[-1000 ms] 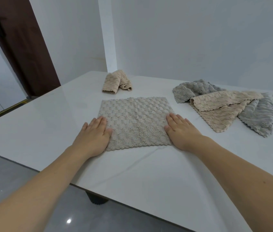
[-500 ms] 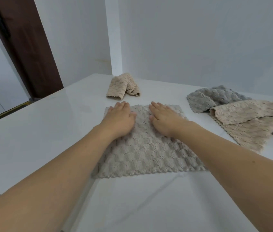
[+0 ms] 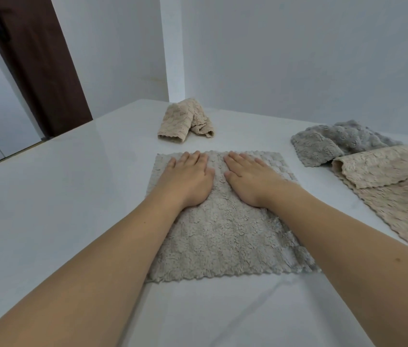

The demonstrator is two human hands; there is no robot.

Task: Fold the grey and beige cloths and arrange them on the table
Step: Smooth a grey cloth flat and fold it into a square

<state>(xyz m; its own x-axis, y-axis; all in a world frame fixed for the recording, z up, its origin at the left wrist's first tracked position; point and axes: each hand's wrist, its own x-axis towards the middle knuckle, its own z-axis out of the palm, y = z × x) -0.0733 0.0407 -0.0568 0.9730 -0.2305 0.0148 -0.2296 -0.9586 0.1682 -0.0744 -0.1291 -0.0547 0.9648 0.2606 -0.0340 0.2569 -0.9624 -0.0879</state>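
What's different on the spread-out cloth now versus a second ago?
Both hands slid flat from the near corners up the spread cloth to its far edge: left hand and right hand now lie side by side, palms down, gripping nothing. The cloth stays flat. The folded beige cloth and the pile on the right look untouched.

The light is soft and even, a bit cool, and the shadows are very faint. The white table (image 3: 47, 196) is shiny and shows pale glare on its left side. The wide lens bends and stretches things near the edges, and the beige cloth (image 3: 385, 194) on the right looks blurry.
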